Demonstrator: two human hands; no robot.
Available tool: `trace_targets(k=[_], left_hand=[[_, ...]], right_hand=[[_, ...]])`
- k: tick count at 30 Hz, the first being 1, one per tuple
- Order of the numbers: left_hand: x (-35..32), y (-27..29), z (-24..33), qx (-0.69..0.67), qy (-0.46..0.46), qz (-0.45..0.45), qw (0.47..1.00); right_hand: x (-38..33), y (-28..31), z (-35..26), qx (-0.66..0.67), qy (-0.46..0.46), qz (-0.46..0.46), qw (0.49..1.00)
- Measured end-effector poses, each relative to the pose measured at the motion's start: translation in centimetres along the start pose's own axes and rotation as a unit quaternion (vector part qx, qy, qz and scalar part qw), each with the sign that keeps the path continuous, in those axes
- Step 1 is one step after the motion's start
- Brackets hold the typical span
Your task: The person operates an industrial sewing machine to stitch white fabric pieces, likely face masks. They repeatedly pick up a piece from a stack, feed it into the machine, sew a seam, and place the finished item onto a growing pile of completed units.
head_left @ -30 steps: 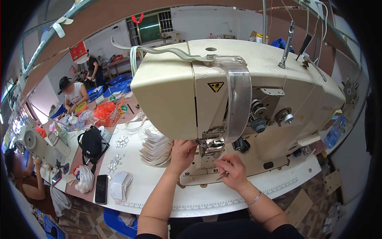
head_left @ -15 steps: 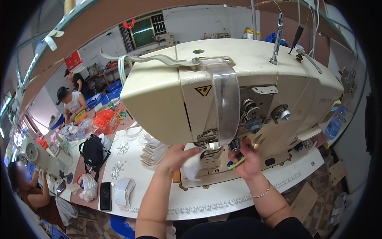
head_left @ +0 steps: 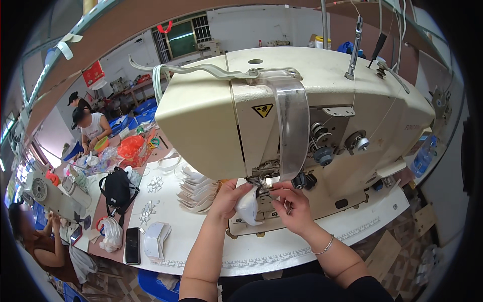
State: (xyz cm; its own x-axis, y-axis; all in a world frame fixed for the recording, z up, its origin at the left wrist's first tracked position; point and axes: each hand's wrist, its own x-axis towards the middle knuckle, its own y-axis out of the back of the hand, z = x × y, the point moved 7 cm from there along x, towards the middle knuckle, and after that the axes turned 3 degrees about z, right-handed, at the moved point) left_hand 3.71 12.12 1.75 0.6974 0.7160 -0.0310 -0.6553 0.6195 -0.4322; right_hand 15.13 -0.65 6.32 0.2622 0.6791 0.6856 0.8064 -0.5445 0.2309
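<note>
My left hand (head_left: 227, 197) is closed on a white fabric piece (head_left: 246, 207), thumb and fingers pinching it beside the needle area. The piece hangs down at the left of the presser foot of a large cream sewing machine (head_left: 201, 116). Just right of the presser foot is my right hand (head_left: 293, 209), its fingertips drawn together close to the machine's metal parts. A small dark metallic bit shows at its curled fingers; what it is I cannot make out. Behind my left hand lies a stack of white fabric pieces (head_left: 193, 194) on the white worktable (head_left: 211, 246).
Small white pieces (head_left: 147, 212), a shorter white stack (head_left: 156, 240) and a black phone (head_left: 133, 245) lie to the left. Beyond are a black backpack (head_left: 118, 191) and a white plastic bag (head_left: 111, 236). A ruler strip (head_left: 282, 259) runs along the front edge. Other people work at the left.
My right hand has moved left to the presser foot; the green-handled scissors it held no longer show clearly. My left hand keeps the fabric piece near the needle area. The view has shifted slightly.
</note>
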Motion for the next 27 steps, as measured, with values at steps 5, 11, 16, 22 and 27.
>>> trace_targets(k=[5,11,16,22,27], left_hand=[[0.3,0.0,0.0,-0.008,-0.004,-0.003,1.0],[0.2,-0.1,-0.1,-0.027,-0.004,0.001,1.0],[-3.0,-1.9,-2.3,-0.087,0.031,0.028,0.995],[-4.5,-3.2,-3.8,-0.085,-0.057,0.083,0.991],[-4.5,-3.4,-4.1,-0.081,-0.089,0.106,0.987]], right_hand=[[-0.4,-0.1,-0.3,-0.043,0.013,-0.012,0.999],[-0.5,0.0,-0.5,-0.039,0.028,-0.005,0.999],[-1.2,1.1,0.5,0.011,-0.017,0.072,0.997],[0.4,0.9,3.0,-0.018,-0.199,-0.163,0.966],[1.0,1.4,3.5,0.046,-0.269,-0.209,0.939]])
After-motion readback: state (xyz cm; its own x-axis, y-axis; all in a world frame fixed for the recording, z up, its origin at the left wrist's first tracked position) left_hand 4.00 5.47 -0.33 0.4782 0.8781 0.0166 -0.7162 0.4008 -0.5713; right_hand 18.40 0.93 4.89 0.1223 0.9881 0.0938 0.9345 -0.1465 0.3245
